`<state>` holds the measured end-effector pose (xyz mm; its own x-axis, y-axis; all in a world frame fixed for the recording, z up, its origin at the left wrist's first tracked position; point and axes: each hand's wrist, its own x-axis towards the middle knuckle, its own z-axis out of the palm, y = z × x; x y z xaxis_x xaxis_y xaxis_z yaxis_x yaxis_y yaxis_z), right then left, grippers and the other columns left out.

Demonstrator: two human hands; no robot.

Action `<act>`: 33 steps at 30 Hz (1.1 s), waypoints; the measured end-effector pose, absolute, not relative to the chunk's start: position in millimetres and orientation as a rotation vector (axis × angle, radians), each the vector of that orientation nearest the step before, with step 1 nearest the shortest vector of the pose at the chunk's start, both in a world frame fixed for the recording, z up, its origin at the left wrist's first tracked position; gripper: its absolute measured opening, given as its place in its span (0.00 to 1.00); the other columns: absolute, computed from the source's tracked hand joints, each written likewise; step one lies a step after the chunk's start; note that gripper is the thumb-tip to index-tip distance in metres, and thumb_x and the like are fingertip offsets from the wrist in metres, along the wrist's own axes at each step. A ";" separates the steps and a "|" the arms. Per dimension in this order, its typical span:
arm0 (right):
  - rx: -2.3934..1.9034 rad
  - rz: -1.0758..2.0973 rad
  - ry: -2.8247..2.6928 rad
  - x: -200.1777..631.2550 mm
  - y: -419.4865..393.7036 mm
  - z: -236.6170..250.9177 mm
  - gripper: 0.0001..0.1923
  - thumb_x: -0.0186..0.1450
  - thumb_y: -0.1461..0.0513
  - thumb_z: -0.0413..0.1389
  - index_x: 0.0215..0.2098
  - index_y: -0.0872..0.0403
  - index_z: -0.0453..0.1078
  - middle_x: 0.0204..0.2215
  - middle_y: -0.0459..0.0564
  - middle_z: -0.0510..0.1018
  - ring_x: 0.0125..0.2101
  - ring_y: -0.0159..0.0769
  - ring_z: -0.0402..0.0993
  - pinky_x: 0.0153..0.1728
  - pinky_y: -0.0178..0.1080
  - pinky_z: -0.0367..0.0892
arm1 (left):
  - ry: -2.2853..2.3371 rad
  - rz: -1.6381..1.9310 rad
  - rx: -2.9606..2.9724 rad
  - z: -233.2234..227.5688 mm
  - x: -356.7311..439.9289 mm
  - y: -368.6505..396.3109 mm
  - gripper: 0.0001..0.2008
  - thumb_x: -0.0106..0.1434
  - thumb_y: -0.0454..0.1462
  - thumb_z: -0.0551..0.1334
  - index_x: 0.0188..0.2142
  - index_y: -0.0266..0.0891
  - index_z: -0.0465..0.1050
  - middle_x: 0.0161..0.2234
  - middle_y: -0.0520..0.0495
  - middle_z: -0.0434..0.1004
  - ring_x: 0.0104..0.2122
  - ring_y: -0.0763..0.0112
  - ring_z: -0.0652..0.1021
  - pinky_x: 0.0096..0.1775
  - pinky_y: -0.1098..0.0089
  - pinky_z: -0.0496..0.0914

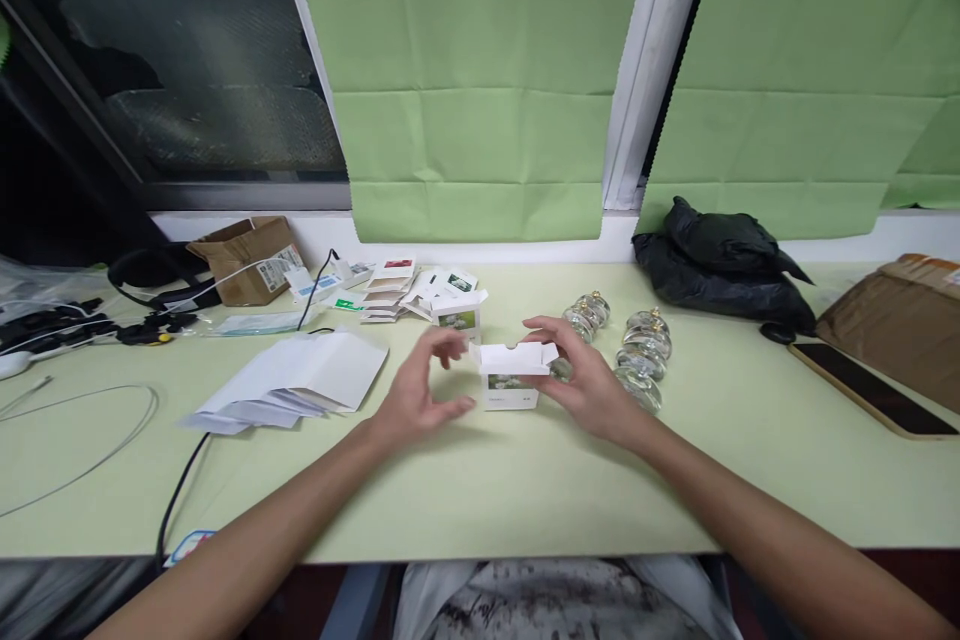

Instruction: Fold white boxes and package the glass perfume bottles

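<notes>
We saw a small white carton (510, 380) standing on the pale green table (525, 490), approx. centre, top flaps open. It sat between both hands.

L hand (416, 390) was just left of the carton, fingers spread & curled, thumb tip near the carton's lower left edge; whether it touched, we couldn't tell. Nothing gripped in it.

R hand (589, 380) was at the carton's right side, fingers apart, index reaching over the open right flap. Contact w/ the side wall looked likely but we couldn't confirm it; not clamped round anything.

A 2nd open carton (459, 312) stood just behind the first, w/ a green printed panel on its front. Behind that, a heap of flat printed cartons (409, 288) near the wall.

Right of the R hand: two rows of clear glass jars (641, 350) w/ gold-ish tops, close to the hand. Left of the L hand: a stack of white paper sheets (300, 380).

Further off: black plastic bag (716, 260) at back right, a phone (870, 388) lying flat at right, a brown parcel (900, 315) beyond it, a brown cardboard box (244, 255) at back left, black cables (90, 320) far left.
</notes>
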<state>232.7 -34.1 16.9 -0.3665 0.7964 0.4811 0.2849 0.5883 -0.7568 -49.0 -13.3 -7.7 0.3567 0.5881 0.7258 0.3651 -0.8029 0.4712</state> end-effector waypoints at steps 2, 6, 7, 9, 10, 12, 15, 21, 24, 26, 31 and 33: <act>-0.869 0.679 -1.893 235.2 -34.0 23.8 0.28 0.70 0.60 0.63 0.65 0.43 0.62 0.53 0.52 0.77 0.56 0.46 0.74 0.56 0.49 0.71 | 0.963 1.739 2.303 -4.5 -54.4 -9.7 0.23 0.70 0.53 0.62 0.58 0.46 0.62 0.49 0.42 0.68 0.43 0.61 0.73 0.42 0.60 0.73; -0.873 0.518 -1.789 243.4 -30.7 46.0 0.27 0.70 0.58 0.63 0.65 0.44 0.63 0.56 0.54 0.76 0.57 0.48 0.74 0.57 0.50 0.71 | 1.372 1.918 2.068 1.3 -54.7 -1.6 0.23 0.70 0.43 0.64 0.60 0.47 0.58 0.58 0.40 0.63 0.50 0.60 0.72 0.47 0.58 0.72; -0.873 0.468 -1.760 245.8 -28.4 53.3 0.27 0.70 0.57 0.63 0.65 0.44 0.63 0.57 0.55 0.75 0.57 0.49 0.73 0.56 0.50 0.72 | 1.406 1.878 2.060 1.6 -53.5 0.8 0.27 0.69 0.42 0.65 0.62 0.48 0.56 0.60 0.39 0.62 0.53 0.58 0.72 0.49 0.58 0.72; -0.879 0.353 -1.728 250.1 -21.5 68.7 0.26 0.71 0.57 0.61 0.65 0.46 0.62 0.59 0.56 0.74 0.58 0.49 0.72 0.56 0.50 0.72 | 1.417 1.763 2.066 0.3 -50.8 6.0 0.34 0.66 0.42 0.69 0.65 0.48 0.53 0.64 0.39 0.60 0.57 0.56 0.71 0.52 0.56 0.72; -0.892 0.291 -1.730 251.9 -16.8 76.1 0.25 0.72 0.57 0.60 0.65 0.46 0.62 0.59 0.57 0.74 0.58 0.49 0.72 0.55 0.49 0.72 | 1.408 1.704 2.069 -1.2 -49.8 8.7 0.37 0.65 0.42 0.70 0.67 0.49 0.51 0.65 0.38 0.59 0.59 0.55 0.70 0.54 0.55 0.72; -0.963 0.177 -1.792 254.1 -4.8 88.0 0.23 0.72 0.59 0.59 0.64 0.47 0.62 0.58 0.56 0.75 0.56 0.50 0.73 0.54 0.50 0.71 | 1.397 1.622 2.061 -5.1 -48.8 13.5 0.42 0.64 0.42 0.71 0.69 0.49 0.48 0.67 0.37 0.57 0.61 0.54 0.70 0.56 0.53 0.71; -1.101 0.076 -1.949 252.5 18.1 94.6 0.20 0.71 0.62 0.58 0.60 0.48 0.65 0.56 0.55 0.76 0.52 0.50 0.74 0.51 0.48 0.69 | 1.422 1.607 2.031 -9.9 -49.1 18.4 0.44 0.64 0.43 0.71 0.70 0.50 0.46 0.69 0.36 0.54 0.61 0.54 0.70 0.57 0.52 0.72; -1.318 0.104 -2.176 235.7 54.8 80.5 0.16 0.70 0.66 0.57 0.56 0.52 0.68 0.52 0.55 0.75 0.47 0.46 0.74 0.45 0.42 0.66 | 1.404 1.560 1.975 -15.4 -52.9 23.5 0.45 0.65 0.43 0.70 0.70 0.52 0.43 0.67 0.37 0.58 0.60 0.56 0.71 0.57 0.52 0.73; -1.393 0.144 -2.256 228.0 59.7 74.1 0.14 0.70 0.66 0.58 0.54 0.52 0.70 0.51 0.55 0.77 0.46 0.46 0.74 0.42 0.41 0.64 | 1.393 1.506 1.924 -19.3 -54.1 27.1 0.44 0.65 0.44 0.70 0.70 0.52 0.42 0.65 0.36 0.61 0.60 0.56 0.72 0.57 0.51 0.73; -1.408 0.150 -2.287 225.1 59.6 71.2 0.13 0.70 0.65 0.58 0.52 0.52 0.71 0.50 0.55 0.78 0.45 0.46 0.75 0.40 0.41 0.63 | 1.388 1.479 1.884 -21.4 -54.3 29.5 0.44 0.65 0.45 0.70 0.70 0.52 0.42 0.64 0.36 0.62 0.61 0.55 0.72 0.58 0.49 0.72; -1.410 0.149 -2.325 225.7 59.1 66.6 0.14 0.68 0.67 0.59 0.52 0.52 0.71 0.50 0.55 0.79 0.48 0.48 0.74 0.41 0.41 0.63 | 1.389 1.421 1.821 -23.2 -55.1 34.2 0.43 0.66 0.45 0.69 0.70 0.51 0.43 0.60 0.38 0.68 0.60 0.54 0.74 0.61 0.46 0.70; -1.413 0.142 -2.332 227.0 60.0 65.4 0.15 0.68 0.68 0.59 0.52 0.51 0.70 0.50 0.55 0.80 0.49 0.49 0.74 0.42 0.42 0.64 | 1.390 1.412 1.815 -23.5 -55.9 35.9 0.42 0.66 0.45 0.68 0.70 0.50 0.44 0.58 0.39 0.69 0.58 0.55 0.76 0.60 0.47 0.70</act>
<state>227.0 60.0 65.4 -0.4033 0.8680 0.2897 0.8264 0.4814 -0.2921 -55.9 35.9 -23.5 -0.0322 0.8940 0.4469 0.4330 -0.3905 0.8124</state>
